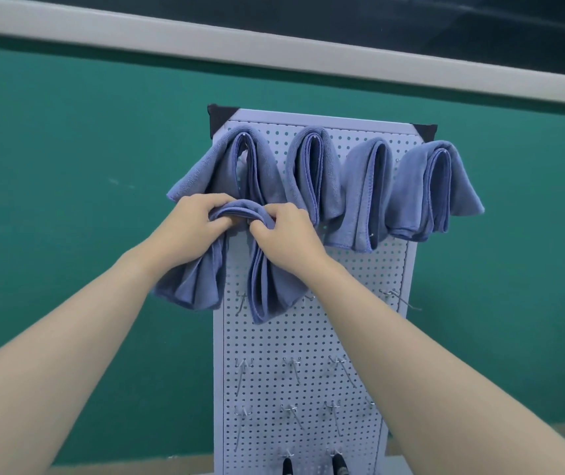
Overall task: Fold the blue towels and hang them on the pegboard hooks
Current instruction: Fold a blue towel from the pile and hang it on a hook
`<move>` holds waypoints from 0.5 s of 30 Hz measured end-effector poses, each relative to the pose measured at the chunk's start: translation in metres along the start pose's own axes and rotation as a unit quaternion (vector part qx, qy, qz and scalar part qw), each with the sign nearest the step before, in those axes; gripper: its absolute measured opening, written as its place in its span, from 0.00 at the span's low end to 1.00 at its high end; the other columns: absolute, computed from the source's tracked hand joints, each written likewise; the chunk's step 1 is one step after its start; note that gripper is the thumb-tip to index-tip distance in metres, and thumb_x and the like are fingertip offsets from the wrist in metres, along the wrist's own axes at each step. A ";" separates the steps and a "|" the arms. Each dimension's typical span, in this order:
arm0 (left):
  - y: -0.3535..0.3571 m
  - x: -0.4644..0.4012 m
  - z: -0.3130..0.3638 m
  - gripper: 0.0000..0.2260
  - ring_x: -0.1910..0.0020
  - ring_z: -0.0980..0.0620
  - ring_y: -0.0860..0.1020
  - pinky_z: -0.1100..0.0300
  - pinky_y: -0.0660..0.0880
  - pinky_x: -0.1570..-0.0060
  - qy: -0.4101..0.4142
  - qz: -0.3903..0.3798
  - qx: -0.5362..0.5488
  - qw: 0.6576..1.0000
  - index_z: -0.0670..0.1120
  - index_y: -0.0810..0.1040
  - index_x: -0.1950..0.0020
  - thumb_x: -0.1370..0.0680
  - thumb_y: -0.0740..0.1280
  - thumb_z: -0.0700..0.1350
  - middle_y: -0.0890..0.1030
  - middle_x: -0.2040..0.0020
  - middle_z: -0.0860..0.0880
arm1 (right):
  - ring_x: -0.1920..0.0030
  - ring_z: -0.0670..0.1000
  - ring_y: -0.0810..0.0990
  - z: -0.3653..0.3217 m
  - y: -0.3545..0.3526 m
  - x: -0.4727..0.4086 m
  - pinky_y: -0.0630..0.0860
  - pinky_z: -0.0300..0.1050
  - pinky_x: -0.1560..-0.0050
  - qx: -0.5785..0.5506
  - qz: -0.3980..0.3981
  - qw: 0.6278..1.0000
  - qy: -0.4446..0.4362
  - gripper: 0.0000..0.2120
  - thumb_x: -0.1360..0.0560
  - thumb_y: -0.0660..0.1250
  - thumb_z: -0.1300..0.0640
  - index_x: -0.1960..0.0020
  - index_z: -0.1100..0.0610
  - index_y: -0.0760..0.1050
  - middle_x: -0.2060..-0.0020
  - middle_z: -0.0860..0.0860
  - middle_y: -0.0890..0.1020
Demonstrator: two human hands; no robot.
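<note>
A green wall runs behind a white pegboard (311,337), with a pale ledge across the top of the view. In front of the pegboard's upper middle, both hands work one folded blue towel (264,282). The left hand (188,228) has its fingers curled under and around the top fold; the right hand (287,234) pinches the same fold just beside it, thumb and fingers closed on the cloth. The towel's two halves hang down from that fold, over the pegboard's left side, and whatever hook lies behind the fold is hidden by the hands and cloth.

Above the hands, along the pegboard's top row, four towels already hang: the first towel (226,162) at the left corner, a second towel (315,173) beside it, a third towel (363,197), and a fourth towel (435,186) overlapping the right edge.

Below the hands, several rows of bare wire hooks (291,366) stick out across the pegboard's lower half.

By my reading, the top row is done and this fifth towel is being settled onto the next row; whether more towels remain to fold cannot be told, as none are in view.
</note>
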State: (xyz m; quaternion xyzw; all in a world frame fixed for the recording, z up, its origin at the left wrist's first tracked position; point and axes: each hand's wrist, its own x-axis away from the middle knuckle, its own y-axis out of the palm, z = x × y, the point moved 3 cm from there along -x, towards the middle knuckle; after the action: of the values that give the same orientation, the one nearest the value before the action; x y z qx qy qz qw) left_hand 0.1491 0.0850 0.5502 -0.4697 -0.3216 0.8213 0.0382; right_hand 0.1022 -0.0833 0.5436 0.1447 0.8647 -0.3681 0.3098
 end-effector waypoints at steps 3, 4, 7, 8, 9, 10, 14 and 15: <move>0.003 -0.006 -0.006 0.07 0.62 0.60 0.75 0.63 0.71 0.60 -0.029 -0.018 -0.023 0.999 0.52 0.84 0.50 0.19 0.67 0.42 0.84 0.57 0.55 | 0.69 0.51 0.63 0.002 0.003 -0.006 0.61 0.46 0.67 -0.012 -0.006 0.999 0.031 0.19 0.22 0.63 0.58 0.70 0.53 0.63 0.73 0.49 0.68; 0.005 -0.006 -0.007 0.07 0.62 0.58 0.75 0.60 0.71 0.60 -0.035 -0.017 -0.033 0.999 0.53 0.83 0.51 0.19 0.67 0.43 0.84 0.58 0.55 | 0.69 0.51 0.63 0.002 0.005 -0.006 0.62 0.46 0.66 -0.014 -0.005 0.999 0.037 0.19 0.21 0.62 0.58 0.70 0.52 0.63 0.73 0.48 0.68; 0.016 0.004 -0.011 0.06 0.57 0.47 0.76 0.51 0.74 0.57 -0.037 0.003 -0.099 0.994 0.54 0.78 0.53 0.18 0.64 0.45 0.80 0.57 0.53 | 0.66 0.53 0.66 0.004 0.012 0.000 0.67 0.47 0.63 -0.002 0.000 0.999 0.037 0.14 0.21 0.60 0.60 0.65 0.53 0.69 0.72 0.49 0.69; 0.022 0.010 -0.011 0.05 0.56 0.45 0.76 0.49 0.75 0.56 -0.036 0.005 -0.122 0.992 0.54 0.77 0.51 0.17 0.63 0.46 0.80 0.56 0.52 | 0.65 0.54 0.67 0.006 0.015 0.005 0.67 0.48 0.63 0.005 0.004 0.999 0.034 0.12 0.21 0.60 0.60 0.63 0.53 0.71 0.71 0.49 0.70; 0.028 0.017 -0.011 0.05 0.55 0.44 0.76 0.48 0.75 0.56 -0.034 0.003 -0.134 0.990 0.54 0.77 0.47 0.18 0.63 0.45 0.80 0.54 0.51 | 0.64 0.55 0.69 0.009 0.018 0.010 0.67 0.48 0.63 0.018 0.010 0.999 0.031 0.11 0.21 0.60 0.61 0.62 0.52 0.72 0.70 0.49 0.71; 0.033 0.024 -0.011 0.07 0.55 0.44 0.76 0.47 0.75 0.56 -0.032 0.005 -0.133 0.991 0.54 0.77 0.44 0.18 0.63 0.44 0.80 0.52 0.51 | 0.64 0.56 0.70 0.012 0.022 0.017 0.66 0.48 0.64 0.039 0.012 0.999 0.030 0.11 0.21 0.60 0.61 0.61 0.53 0.71 0.69 0.50 0.71; 0.045 0.051 -0.013 0.10 0.59 0.51 0.75 0.55 0.71 0.59 -0.059 0.035 -0.046 0.997 0.54 0.75 0.50 0.20 0.63 0.38 0.78 0.56 0.54 | 0.60 0.60 0.72 0.023 0.040 0.044 0.63 0.49 0.63 0.094 0.002 0.994 0.055 0.14 0.19 0.60 0.60 0.63 0.55 0.63 0.64 0.54 0.73; 0.047 0.058 -0.012 0.11 0.61 0.54 0.74 0.57 0.69 0.62 -0.075 0.035 -0.035 0.996 0.54 0.72 0.55 0.19 0.62 0.38 0.77 0.59 0.55 | 0.60 0.60 0.73 0.025 0.043 0.049 0.64 0.49 0.62 0.086 0.002 0.994 0.065 0.16 0.18 0.60 0.59 0.64 0.54 0.62 0.64 0.54 0.73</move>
State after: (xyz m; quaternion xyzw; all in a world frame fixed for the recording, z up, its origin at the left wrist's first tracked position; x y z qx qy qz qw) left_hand 0.1383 0.0748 0.4759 -0.4187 -0.3353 0.8434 -0.0315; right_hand 0.0961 -0.0711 0.4754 0.1963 0.8478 -0.4300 0.2404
